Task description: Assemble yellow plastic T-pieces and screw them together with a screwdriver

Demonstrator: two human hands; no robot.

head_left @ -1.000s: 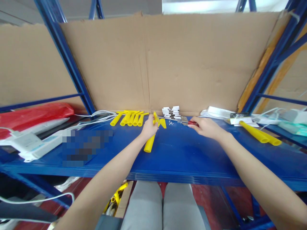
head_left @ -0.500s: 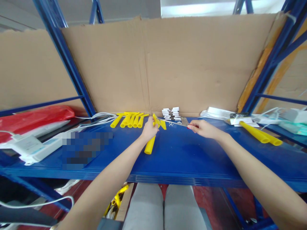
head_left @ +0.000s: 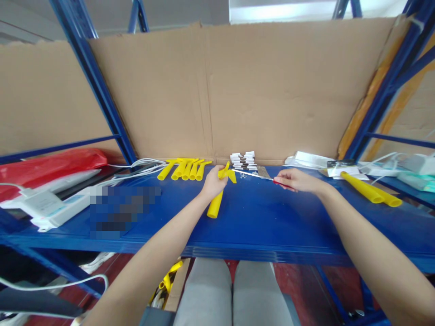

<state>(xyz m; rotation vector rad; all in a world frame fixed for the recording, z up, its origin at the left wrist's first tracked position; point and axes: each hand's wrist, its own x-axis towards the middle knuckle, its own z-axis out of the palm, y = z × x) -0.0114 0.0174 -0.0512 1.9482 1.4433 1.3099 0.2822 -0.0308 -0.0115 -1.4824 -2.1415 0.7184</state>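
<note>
My left hand is closed around a yellow plastic tube with blade-like fins at its far end. The open end of that tube points toward me. In my right hand is a screwdriver with a red handle and a long thin metal shaft. Its shaft points left, with the tip close to the fins; I cannot tell whether it touches them. Just beyond the shaft lie small pale bits and a flat grey-brown piece.
Several similar yellow finned tubes lie in a row at the back left. White cards are stacked against the cardboard wall. Two yellow tubes rest on the right. A white power strip and cables are on the left of the blue shelf.
My right hand has moved to the right, drawing the screwdriver with it, and more of the red handle shows. My left hand keeps its hold on the yellow tube.
</note>
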